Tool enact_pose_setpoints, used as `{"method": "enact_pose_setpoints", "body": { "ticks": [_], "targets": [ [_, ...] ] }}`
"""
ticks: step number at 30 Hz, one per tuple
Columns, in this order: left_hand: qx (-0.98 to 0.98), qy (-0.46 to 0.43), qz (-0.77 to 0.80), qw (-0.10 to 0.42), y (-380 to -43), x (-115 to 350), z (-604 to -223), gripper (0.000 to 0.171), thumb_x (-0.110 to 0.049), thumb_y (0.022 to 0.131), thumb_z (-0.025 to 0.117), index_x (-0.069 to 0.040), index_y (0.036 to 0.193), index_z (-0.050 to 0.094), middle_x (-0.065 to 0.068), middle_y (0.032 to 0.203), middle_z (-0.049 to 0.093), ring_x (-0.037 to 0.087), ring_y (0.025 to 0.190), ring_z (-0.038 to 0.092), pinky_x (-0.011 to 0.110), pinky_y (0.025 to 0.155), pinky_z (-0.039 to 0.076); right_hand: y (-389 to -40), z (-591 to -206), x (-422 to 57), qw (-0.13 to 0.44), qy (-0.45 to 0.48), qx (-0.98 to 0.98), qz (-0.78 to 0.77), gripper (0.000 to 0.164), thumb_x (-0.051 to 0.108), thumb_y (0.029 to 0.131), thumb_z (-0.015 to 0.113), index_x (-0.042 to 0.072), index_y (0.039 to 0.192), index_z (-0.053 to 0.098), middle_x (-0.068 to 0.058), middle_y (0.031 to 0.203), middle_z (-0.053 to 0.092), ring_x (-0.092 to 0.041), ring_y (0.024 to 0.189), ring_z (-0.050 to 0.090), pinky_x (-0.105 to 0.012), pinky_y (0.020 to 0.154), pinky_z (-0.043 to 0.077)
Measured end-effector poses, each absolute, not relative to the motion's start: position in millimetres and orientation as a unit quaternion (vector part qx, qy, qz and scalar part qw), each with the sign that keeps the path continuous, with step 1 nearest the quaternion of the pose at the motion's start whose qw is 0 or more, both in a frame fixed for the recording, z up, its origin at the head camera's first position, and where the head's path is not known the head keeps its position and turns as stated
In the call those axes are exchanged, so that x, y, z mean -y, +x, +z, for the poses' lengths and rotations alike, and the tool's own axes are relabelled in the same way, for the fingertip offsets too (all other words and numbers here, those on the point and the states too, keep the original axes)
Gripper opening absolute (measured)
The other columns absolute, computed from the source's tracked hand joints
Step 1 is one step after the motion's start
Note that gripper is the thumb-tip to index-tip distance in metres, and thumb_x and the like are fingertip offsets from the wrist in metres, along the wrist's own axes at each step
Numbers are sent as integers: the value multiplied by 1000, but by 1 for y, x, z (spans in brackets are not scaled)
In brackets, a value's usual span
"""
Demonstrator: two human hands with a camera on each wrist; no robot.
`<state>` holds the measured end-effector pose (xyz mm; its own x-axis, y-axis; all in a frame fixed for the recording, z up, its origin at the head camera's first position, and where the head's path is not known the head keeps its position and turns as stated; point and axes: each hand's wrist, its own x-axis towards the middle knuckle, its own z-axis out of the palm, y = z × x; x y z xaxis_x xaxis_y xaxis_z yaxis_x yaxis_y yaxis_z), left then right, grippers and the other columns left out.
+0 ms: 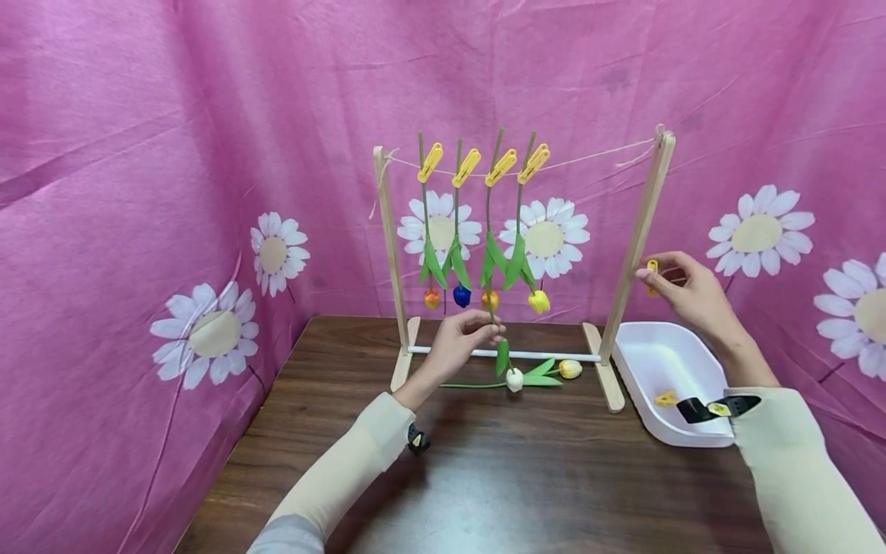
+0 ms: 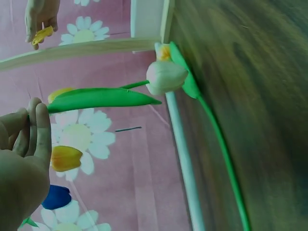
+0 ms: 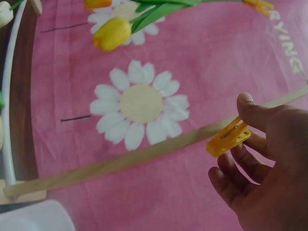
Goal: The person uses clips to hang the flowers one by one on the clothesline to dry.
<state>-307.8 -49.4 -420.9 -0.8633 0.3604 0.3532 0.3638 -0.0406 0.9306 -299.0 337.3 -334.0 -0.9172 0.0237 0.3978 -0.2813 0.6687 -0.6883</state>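
Note:
My left hand (image 1: 462, 342) pinches the green stem of a white artificial tulip (image 1: 514, 379), which hangs head down just above the table. In the left wrist view the white tulip (image 2: 166, 77) shows its long leaf beside my fingertips. Off to the right, my right hand (image 1: 692, 292) holds a yellow clothespin (image 1: 652, 277) between thumb and fingers, near the rack's right post. The right wrist view shows this clothespin (image 3: 228, 137) close up. Upside-down tulips, among them a blue tulip (image 1: 461, 296) and a yellow tulip (image 1: 539, 301), hang by yellow clothespins from a string (image 1: 588, 160).
A wooden rack (image 1: 640, 246) carries the string, with a white bar (image 1: 554, 355) low between its posts. A pale yellow tulip (image 1: 571, 369) lies on the wooden table (image 1: 388, 462). At right stands a white basin (image 1: 651, 346) with a yellow clothespin (image 1: 667, 398) inside. Pink cloth hangs behind.

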Motion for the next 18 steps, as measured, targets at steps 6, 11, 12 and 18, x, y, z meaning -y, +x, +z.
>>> {"method": "enact_pose_setpoints", "body": {
  "ticks": [6, 11, 12, 18],
  "targets": [
    [735, -263, -624, 43, -307, 43, -406, 20, -18, 104, 71, -5, 118, 77, 17, 113, 80, 24, 101, 76, 27, 84, 64, -292, -326, -327, 218, 72, 871, 434, 44, 25, 103, 73, 0, 137, 63, 35, 87, 64, 11, 83, 61, -8, 72, 45],
    [731, -274, -622, 59, -307, 36, -394, 21, -19, 104, 72, -4, 118, 78, 14, 113, 81, 21, 106, 76, 25, 89, 62, -291, -322, -315, 228, 89, 847, 471, 39, 15, 101, 75, -3, 134, 64, 34, 90, 68, 10, 82, 66, -6, 73, 51],
    [725, -278, -628, 59, -307, 35, -392, 21, -17, 104, 71, -2, 118, 77, 14, 114, 81, 22, 106, 77, 26, 90, 63, -291, -321, -312, 229, 92, 841, 481, 38, 15, 101, 76, -3, 132, 64, 32, 90, 69, 9, 82, 67, -6, 74, 53],
    [707, -288, -643, 58, -309, 23, -376, 22, -16, 105, 70, -1, 121, 74, 17, 115, 80, 25, 106, 78, 28, 90, 64, -291, -311, -295, 245, 109, 815, 513, 32, 14, 99, 77, -1, 126, 69, 26, 90, 73, 2, 79, 72, -10, 72, 58]
  ]
}}
